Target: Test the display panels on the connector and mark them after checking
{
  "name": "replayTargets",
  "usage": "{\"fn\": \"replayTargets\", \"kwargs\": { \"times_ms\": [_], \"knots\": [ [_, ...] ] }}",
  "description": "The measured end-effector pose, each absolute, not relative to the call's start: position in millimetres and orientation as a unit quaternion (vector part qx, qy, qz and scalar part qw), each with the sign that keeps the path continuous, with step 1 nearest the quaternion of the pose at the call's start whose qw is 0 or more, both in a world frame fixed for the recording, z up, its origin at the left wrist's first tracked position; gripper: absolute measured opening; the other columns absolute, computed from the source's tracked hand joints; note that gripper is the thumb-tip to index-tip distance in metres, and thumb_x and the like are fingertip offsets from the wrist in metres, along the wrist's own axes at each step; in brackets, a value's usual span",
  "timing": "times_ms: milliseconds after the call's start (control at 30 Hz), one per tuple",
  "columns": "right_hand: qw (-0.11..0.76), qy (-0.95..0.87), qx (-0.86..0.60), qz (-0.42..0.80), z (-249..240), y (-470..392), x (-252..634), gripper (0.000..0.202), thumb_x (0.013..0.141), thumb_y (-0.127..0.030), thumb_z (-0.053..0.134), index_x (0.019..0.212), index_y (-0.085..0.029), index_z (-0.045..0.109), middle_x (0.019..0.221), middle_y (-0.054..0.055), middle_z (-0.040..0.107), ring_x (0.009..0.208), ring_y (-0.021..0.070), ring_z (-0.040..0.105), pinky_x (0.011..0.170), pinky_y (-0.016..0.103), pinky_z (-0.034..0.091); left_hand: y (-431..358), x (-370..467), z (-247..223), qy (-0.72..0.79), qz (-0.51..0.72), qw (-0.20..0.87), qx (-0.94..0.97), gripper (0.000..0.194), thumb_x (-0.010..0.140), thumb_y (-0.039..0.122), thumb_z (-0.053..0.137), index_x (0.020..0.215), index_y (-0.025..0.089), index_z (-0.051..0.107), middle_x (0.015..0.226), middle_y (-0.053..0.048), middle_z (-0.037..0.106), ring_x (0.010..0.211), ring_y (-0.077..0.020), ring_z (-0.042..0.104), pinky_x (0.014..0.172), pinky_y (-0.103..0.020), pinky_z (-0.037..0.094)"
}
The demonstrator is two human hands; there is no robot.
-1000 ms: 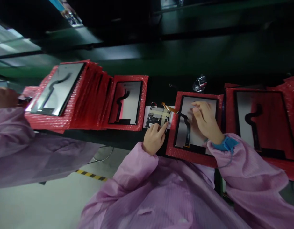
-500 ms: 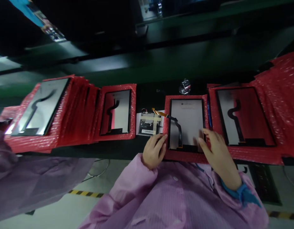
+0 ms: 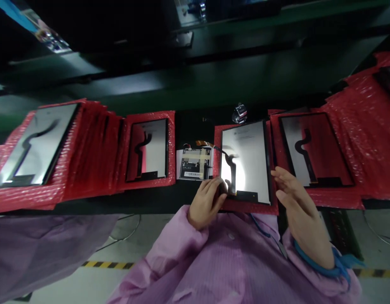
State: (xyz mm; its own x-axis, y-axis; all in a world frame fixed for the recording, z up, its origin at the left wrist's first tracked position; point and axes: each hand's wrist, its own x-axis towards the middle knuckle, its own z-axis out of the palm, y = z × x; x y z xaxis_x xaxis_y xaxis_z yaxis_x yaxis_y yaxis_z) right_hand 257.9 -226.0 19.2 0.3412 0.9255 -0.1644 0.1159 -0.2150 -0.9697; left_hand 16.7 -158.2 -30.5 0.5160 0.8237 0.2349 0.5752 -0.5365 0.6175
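A tablet display panel (image 3: 250, 169) lies tilted over a red bubble-wrap sleeve (image 3: 216, 145), its right side raised and a bright reflection on its left half. My left hand (image 3: 205, 203) is closed at the panel's lower left edge, thumb and fingertips on it. Beside the right edge, my right hand (image 3: 302, 211) is open, fingers stretched and thumb apart; whether the fingertips touch the edge I cannot tell. A black flex cable (image 3: 233, 173) runs up the panel to an orange flex strip (image 3: 205, 144). Left of it lies a small taped circuit assembly (image 3: 195, 164) on white paper.
Another panel (image 3: 156, 147) on red wrap lies left, beside a stack of red sleeves (image 3: 93, 156) with a panel (image 3: 39, 143) on top. More sleeves and a panel (image 3: 328, 147) lie right. A metal tally counter (image 3: 239, 113) stands behind. A co-worker's sleeve (image 3: 49, 249) is at left.
The panel has tilted, its right side rising off the sleeve. My right hand has moved from over the panel to beside its right edge. The view has shifted slightly.
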Motion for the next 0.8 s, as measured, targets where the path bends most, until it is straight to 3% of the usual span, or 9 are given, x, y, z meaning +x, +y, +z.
{"fn": "replayTargets", "kwargs": {
  "times_ms": [100, 200, 300, 400, 533, 667, 800],
  "knots": [
    [0.472, -0.508, -0.615, 0.375, 56.1, -221.2, 234.1, 0.05, 0.099, -0.035, 0.053, 0.148, -0.033, 0.044, 0.156, 0.005, 0.044, 0.145, 0.0235, 0.043, 0.119, 0.046, 0.041, -146.6, 12.9, -22.3, 0.457, 0.29, 0.337, 0.771, 0.035, 0.103, 0.04, 0.047, 0.124, 0.018, 0.064, 0.115, -0.012, 0.072, 0.108, -0.0254, 0.066, 0.095, -0.041, 0.054],
    [0.453, -0.638, -0.506, 0.362, 72.0, -208.5, 204.3, 0.061, 0.099, -0.039, 0.052, 0.156, -0.03, 0.03, 0.154, 0.007, 0.045, 0.144, 0.0232, 0.043, 0.12, 0.046, 0.04, -129.9, 14.4, -12.1, 0.49, 0.433, 0.417, 0.631, 0.041, 0.101, 0.051, 0.048, 0.121, 0.02, 0.067, 0.119, -0.011, 0.071, 0.11, -0.0245, 0.067, 0.095, -0.039, 0.054],
    [0.458, -0.665, -0.445, 0.386, 56.5, -195.0, 177.2, 0.059, 0.103, -0.045, 0.043, 0.157, -0.03, 0.026, 0.154, 0.008, 0.045, 0.144, 0.0233, 0.041, 0.119, 0.047, 0.041, -117.7, 18.6, 1.7, 0.427, 0.552, 0.545, 0.465, 0.053, 0.098, 0.063, 0.046, 0.13, 0.025, 0.064, 0.135, -0.008, 0.066, 0.128, -0.0266, 0.061, 0.104, -0.041, 0.052],
    [0.449, -0.597, -0.55, 0.374, 22.3, -184.7, 153.5, 0.056, 0.105, -0.045, 0.034, 0.157, -0.027, 0.026, 0.154, 0.011, 0.044, 0.143, 0.0256, 0.039, 0.118, 0.054, 0.039, -114.2, 18.8, 13.1, 0.399, 0.57, 0.632, 0.341, 0.056, 0.097, 0.065, 0.042, 0.129, 0.025, 0.065, 0.129, -0.008, 0.07, 0.126, -0.0302, 0.063, 0.105, -0.047, 0.053],
    [0.367, -0.626, -0.6, 0.337, -7.0, -178.2, 134.2, 0.071, 0.1, -0.057, 0.038, 0.156, -0.014, 0.027, 0.154, 0.019, 0.041, 0.143, 0.0347, 0.034, 0.12, 0.066, 0.028, -114.6, 11.2, 14.7, 0.439, 0.567, 0.64, 0.277, 0.038, 0.091, 0.054, 0.055, 0.106, 0.024, 0.073, 0.113, -0.006, 0.076, 0.113, -0.0309, 0.07, 0.101, -0.048, 0.057],
    [0.395, -0.721, -0.449, 0.349, -5.3, -179.1, 134.4, 0.066, 0.1, -0.055, 0.039, 0.157, -0.022, 0.027, 0.157, 0.011, 0.041, 0.147, 0.0277, 0.03, 0.121, 0.054, 0.035, -112.9, 5.0, 11.0, 0.479, 0.563, 0.623, 0.256, 0.022, 0.084, 0.044, 0.061, 0.086, 0.025, 0.071, 0.102, -0.005, 0.078, 0.104, -0.0285, 0.073, 0.099, -0.043, 0.058],
    [0.384, -0.643, -0.565, 0.345, -10.6, -178.8, 142.9, 0.058, 0.103, -0.052, 0.034, 0.154, -0.024, 0.036, 0.159, 0.011, 0.035, 0.149, 0.0289, 0.027, 0.123, 0.059, 0.028, -110.3, 1.1, 10.8, 0.514, 0.527, 0.646, 0.202, 0.023, 0.08, 0.044, 0.061, 0.09, 0.025, 0.071, 0.093, -0.003, 0.078, 0.096, -0.028, 0.075, 0.091, -0.041, 0.061]
  ]
}}
